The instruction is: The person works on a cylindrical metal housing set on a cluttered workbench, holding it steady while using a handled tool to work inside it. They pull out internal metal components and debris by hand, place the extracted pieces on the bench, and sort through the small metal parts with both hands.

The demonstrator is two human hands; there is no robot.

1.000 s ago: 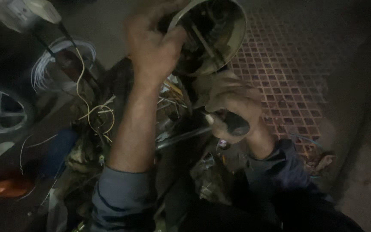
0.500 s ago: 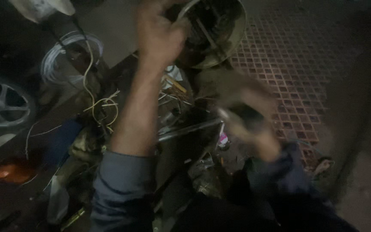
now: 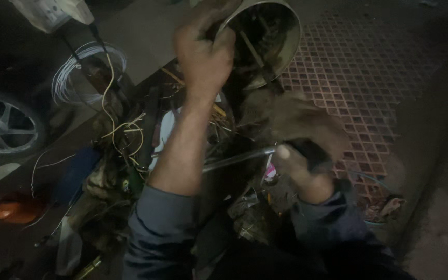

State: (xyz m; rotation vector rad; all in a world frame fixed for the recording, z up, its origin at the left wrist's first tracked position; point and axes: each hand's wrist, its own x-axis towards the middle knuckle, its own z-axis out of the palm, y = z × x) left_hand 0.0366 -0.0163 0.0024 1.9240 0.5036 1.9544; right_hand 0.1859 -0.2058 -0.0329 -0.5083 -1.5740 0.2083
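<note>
The left hand grips the near-left rim of a round metal housing, held up at the far centre of the scene, its open side showing dark inner parts; the right hand, blurred, is closed around the dark handle of a screwdriver whose shaft points left. The housing looks rigid and fairly heavy, its edge thin and possibly sharp; the rim seems the surest hold. Loose wires lie tangled to the left, beside a wire coil.
</note>
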